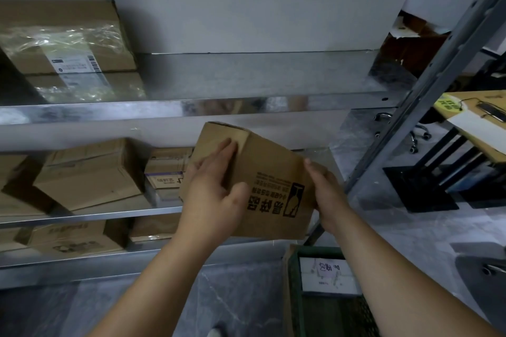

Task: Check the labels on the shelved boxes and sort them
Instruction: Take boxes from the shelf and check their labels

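A small brown cardboard box with black printed characters and a fragile mark is held tilted in front of the metal shelf unit. My left hand grips its left side, fingers across the end face and thumb on the printed face. At the box's right edge, my right hand holds it with fingers wrapped behind. A taped box with a white label sits on the upper shelf at left. Several brown boxes lie on the middle shelf, more on the lower shelf.
A green crate holding a white box with a handwritten pink note stands on the floor below my right arm. The shelf's slanted metal upright is at right. Beyond it are a yellow-topped table and black stand.
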